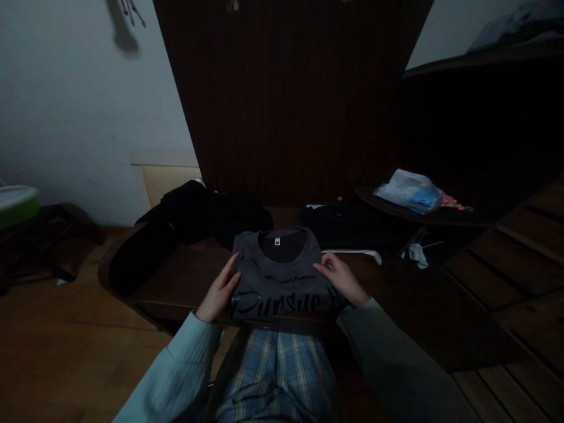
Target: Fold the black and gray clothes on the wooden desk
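Observation:
A folded grey T-shirt with black lettering lies on a low dark wooden table in front of me. My left hand rests flat along the shirt's left edge, fingers stretched out. My right hand lies on the shirt's right edge, fingers extended and close together. Neither hand grips the cloth; both press on its sides. My plaid trousers show below the table edge.
A heap of black clothing lies at the table's back left, another dark garment at the back right. A round side table holds a plastic bag. A dark wardrobe stands behind. Wooden slats run on the right.

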`<state>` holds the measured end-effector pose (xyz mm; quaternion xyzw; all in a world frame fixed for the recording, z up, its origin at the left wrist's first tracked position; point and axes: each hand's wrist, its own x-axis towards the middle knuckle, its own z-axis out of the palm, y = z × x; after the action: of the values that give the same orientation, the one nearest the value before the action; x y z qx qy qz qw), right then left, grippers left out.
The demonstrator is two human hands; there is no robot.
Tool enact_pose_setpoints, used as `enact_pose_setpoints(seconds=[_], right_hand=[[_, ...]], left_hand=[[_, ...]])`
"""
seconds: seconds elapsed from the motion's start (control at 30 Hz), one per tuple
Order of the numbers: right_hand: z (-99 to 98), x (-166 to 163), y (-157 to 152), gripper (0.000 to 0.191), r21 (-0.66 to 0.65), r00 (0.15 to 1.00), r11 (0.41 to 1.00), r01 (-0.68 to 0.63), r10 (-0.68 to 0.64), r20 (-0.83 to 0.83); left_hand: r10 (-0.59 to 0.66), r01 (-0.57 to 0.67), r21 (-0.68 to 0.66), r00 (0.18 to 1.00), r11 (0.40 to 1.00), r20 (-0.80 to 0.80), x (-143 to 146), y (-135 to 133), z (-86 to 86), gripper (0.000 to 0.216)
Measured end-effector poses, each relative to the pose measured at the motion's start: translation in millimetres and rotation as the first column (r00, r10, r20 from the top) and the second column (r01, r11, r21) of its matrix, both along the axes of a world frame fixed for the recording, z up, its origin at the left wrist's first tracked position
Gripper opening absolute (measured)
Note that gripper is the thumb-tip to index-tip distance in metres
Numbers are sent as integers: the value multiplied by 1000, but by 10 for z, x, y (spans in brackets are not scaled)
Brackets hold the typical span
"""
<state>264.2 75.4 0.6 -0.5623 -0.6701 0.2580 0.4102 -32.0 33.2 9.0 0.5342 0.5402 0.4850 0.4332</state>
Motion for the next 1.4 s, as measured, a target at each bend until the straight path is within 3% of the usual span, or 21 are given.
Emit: enact_pose_setpoints(seconds=[0.07, 0.13, 0.33, 0.6, 0.8, 0.9, 1.03, 1.17, 1.4], right_hand=[[38, 1, -4, 14, 15, 998, 999, -45, 44, 41], [92, -12, -5, 16, 34, 994, 996, -84, 81, 73], [120, -56, -11, 32, 194, 991, 980, -37, 10, 134], [-31, -105, -11, 38, 46, 950, 999, -13, -2, 312], [-8, -148, -71, 46, 37, 922, 999, 2, -16, 388], [11, -158, -76, 49, 18, 911, 1000, -17, 8, 413], [38, -157, -66, 43, 7, 902, 999, -36, 29, 431], [15, -133, -44, 40, 37, 935, 999, -18, 4, 354], [-123, -67, 15, 32, 58, 1000, 998, 25, -25, -1]], left_hand=[[-54, 56, -19, 995, 998, 87, -17, -12, 15, 66], [-58, 59, -10, 996, 998, 71, -32, -33, 56, 54], [154, -114, 246, 977, 962, -147, -54, -68, 126, 29], [235, -161, 253, 926, 954, -297, -57, -62, -129, 28], [201, -129, 228, 921, 965, -333, -94, -26, -117, 30], [54, -17, 135, 960, 991, -273, -155, 48, -41, 37], [-111, 110, -36, 994, 993, -21, -221, 224, 66, 54], [-86, 104, -78, 975, 992, 203, -209, 378, 56, 66], [-4, 24, -71, 962, 997, 274, -192, 361, -17, 66]])
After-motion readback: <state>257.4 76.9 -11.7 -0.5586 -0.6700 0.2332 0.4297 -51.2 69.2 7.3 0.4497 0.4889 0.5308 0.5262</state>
